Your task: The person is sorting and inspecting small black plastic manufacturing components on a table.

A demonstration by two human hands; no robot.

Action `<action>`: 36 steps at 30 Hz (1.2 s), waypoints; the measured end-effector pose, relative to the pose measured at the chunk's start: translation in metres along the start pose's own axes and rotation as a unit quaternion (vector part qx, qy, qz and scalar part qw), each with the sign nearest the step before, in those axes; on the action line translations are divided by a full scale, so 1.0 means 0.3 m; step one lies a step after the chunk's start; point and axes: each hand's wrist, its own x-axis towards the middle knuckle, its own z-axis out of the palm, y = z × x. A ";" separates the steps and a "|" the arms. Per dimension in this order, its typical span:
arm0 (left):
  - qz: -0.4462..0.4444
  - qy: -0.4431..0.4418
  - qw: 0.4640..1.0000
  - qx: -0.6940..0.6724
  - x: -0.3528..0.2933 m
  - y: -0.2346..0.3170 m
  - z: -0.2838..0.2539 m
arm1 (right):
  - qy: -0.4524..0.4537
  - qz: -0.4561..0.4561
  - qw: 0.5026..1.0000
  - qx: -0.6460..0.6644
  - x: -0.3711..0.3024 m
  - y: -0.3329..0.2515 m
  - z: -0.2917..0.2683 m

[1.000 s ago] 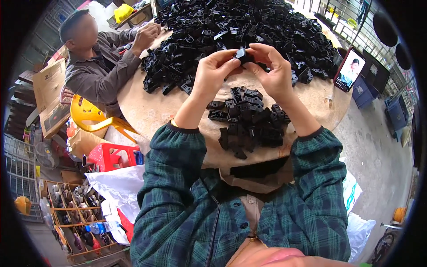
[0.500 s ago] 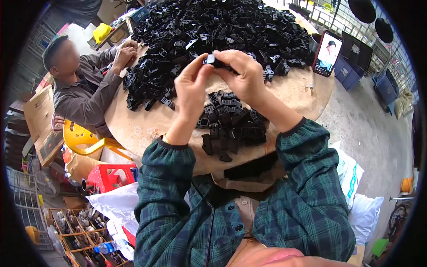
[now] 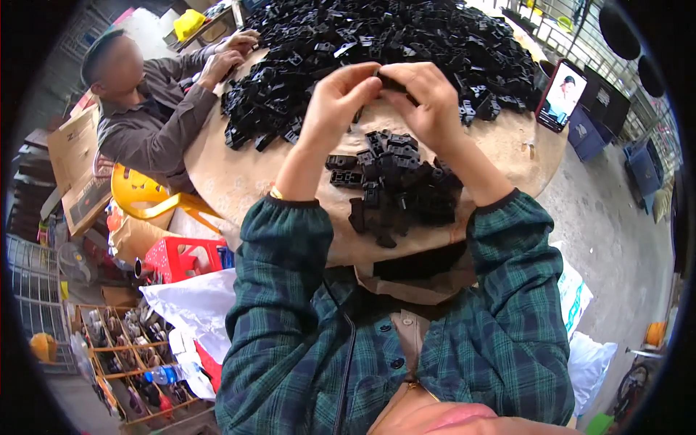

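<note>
Black part [image 3: 394, 85] aslant between fingers [image 3: 417, 75]

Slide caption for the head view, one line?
Left hand and right hand hold a black part above a table heaped with dark pieces.

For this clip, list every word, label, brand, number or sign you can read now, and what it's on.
No wording is copied out here; print shows on:
Cardboard box at far left: dark print, mostly too blurred to read.
White bag at right: teal print, blurred.
Phone: tiny lines low on its screen, too small.
Dark box beyond the phone: small pale mark, unreadable.
Black parts: no lettering can be made out.
</note>
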 end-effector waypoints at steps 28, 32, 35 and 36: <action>-0.059 0.011 0.962 0.266 -0.017 -0.172 -0.099 | -0.268 0.133 0.934 -0.196 -0.024 0.210 0.023; -0.152 0.063 0.986 -0.027 0.000 -0.144 -0.087 | -0.199 0.259 0.945 -0.026 -0.006 0.203 0.002; -0.129 0.086 0.987 -0.050 -0.002 -0.141 -0.064 | -0.238 0.375 0.847 0.292 0.037 0.086 -0.034; -0.110 0.097 0.989 -0.017 -0.009 -0.138 -0.052 | -0.252 0.354 0.849 0.302 0.034 0.060 -0.025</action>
